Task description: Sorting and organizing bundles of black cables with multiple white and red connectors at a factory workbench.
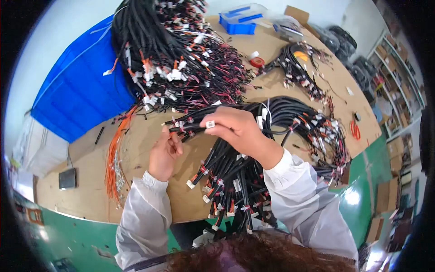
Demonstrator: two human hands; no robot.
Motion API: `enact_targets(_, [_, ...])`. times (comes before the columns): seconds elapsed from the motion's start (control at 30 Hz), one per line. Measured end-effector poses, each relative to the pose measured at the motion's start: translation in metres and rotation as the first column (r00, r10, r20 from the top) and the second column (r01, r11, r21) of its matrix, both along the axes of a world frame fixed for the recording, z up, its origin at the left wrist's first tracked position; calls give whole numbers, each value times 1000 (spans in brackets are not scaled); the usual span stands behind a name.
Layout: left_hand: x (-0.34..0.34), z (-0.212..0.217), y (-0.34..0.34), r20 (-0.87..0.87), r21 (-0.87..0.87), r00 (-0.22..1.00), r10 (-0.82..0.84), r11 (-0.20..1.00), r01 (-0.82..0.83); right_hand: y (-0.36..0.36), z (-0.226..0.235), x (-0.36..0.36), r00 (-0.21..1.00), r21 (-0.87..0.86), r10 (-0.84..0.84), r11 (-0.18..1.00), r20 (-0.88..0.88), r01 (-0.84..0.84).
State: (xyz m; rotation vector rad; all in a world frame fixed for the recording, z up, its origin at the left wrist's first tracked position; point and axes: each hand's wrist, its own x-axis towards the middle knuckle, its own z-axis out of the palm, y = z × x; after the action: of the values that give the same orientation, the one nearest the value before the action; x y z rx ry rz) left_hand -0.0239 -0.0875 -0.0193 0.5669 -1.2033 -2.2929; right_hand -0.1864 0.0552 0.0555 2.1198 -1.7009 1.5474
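Observation:
In the middle of the table a bundle of black cables [281, 103] bends round, its ends pointing left. My right hand [242, 131] reaches over it, thumb and forefinger pinching a small white label [210, 124] beside the cables. My left hand [165, 156] is at the bundle's left end, its fingers curled next to the cable ends [179, 126] with their red and white marks. Whatever its fingertips grip is too small to make out. Below my right hand, more black cables [240, 181] with white connectors hang toward the table's near edge.
A large heap of black cables [149, 27] with red and white ends lies at the back, beside a blue bin [81, 81]. Orange wires [115, 158] lie left. Toward the right are a smaller harness [294, 68], red tape [257, 62] and a blue tray [239, 28].

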Motion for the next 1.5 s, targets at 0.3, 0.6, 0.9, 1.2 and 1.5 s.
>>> enact_targets(0.3, [-1, 2, 2, -9, -1, 999, -35, 999, 35, 4, -4, 2, 987, -153, 10, 988, -161, -35])
enact_targets(0.6, [4, 1, 0, -70, -96, 996, -47, 995, 40, 7, 2, 2, 998, -94, 30, 995, -53, -35])
enact_targets(0.9, [9, 26, 51, 215, -977, 939, -268, -64, 205, 3, 16, -4, 799, -407, -528, 822, -288, 397])
enact_targets(1.2, [0, 2, -1, 54, -982, 900, 432, 187, -31, -10, -5, 15, 874, 593, 72, 761, -481, 264])
enact_targets(1.5, [-17, 6, -13, 35, -995, 852, 523, -66, 81, -19, -22, 15, 902, 482, -335, 764, -271, 428])
